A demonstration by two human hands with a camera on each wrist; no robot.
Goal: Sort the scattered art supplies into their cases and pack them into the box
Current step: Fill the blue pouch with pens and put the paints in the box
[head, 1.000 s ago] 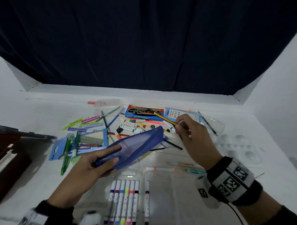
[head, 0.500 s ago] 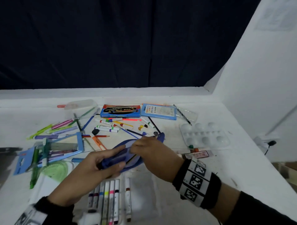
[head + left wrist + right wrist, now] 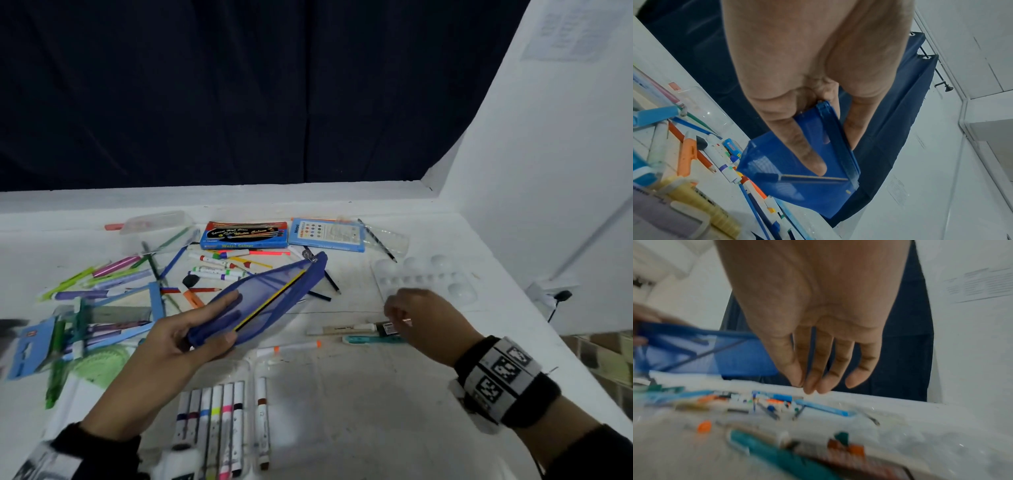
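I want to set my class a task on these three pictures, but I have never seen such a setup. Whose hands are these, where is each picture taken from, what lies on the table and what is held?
No machine: a person works bare-handed, with a camera on the head and one on each wrist. The wide picture is the head view; the two close-ups look along each hand.

The left hand holds a blue mesh pouch with a pencil inside. The right hand hovers over the table, fingers relaxed, holding nothing.

On the table lie scattered markers and pencils, a watercolour box, a white palette and a row of markers nearest the person.
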